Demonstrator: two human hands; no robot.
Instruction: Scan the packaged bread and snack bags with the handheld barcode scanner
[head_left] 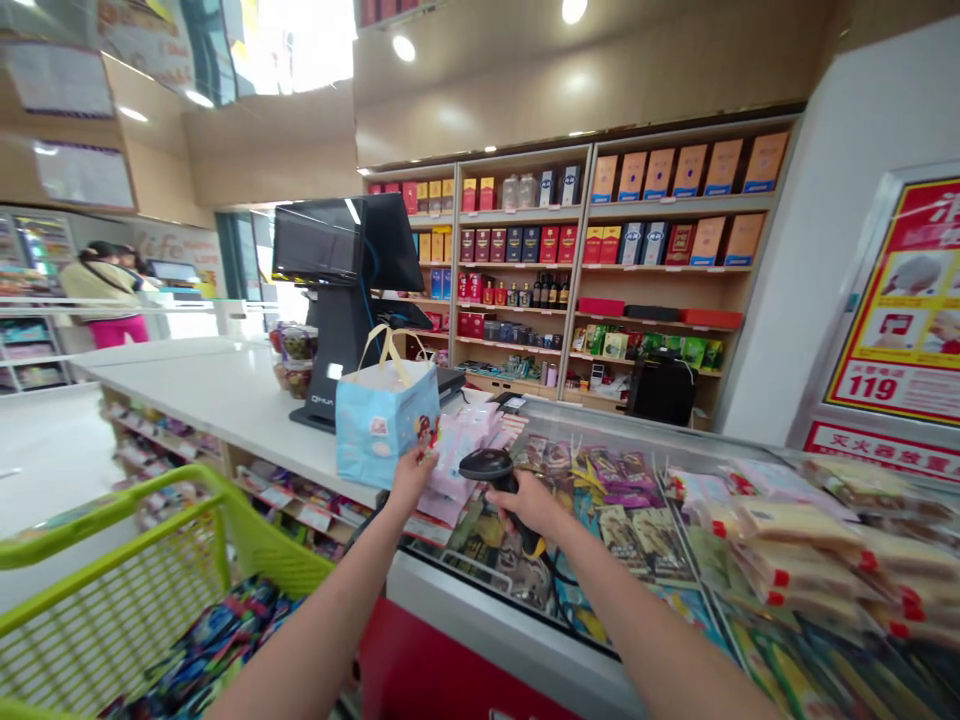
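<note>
The right grip [529,503] is closed around the handle of a black handheld barcode scanner [486,465] with a yellow-marked base, its head raised above a glass-topped display case [615,480]. The left grip [411,478] is partly open, its fingers up against the lower corner of a pale blue paper gift bag [382,425] with yellow handles; whether it has hold of the bag or of the pale pink wrapped packets [457,462] just beside it, I cannot tell. The bag stands near the end of the white bench [225,400]. The loosely heaped packets could slide if knocked by the scanner, and a careless nudge could tip the bag over the bench's front edge.
</note>
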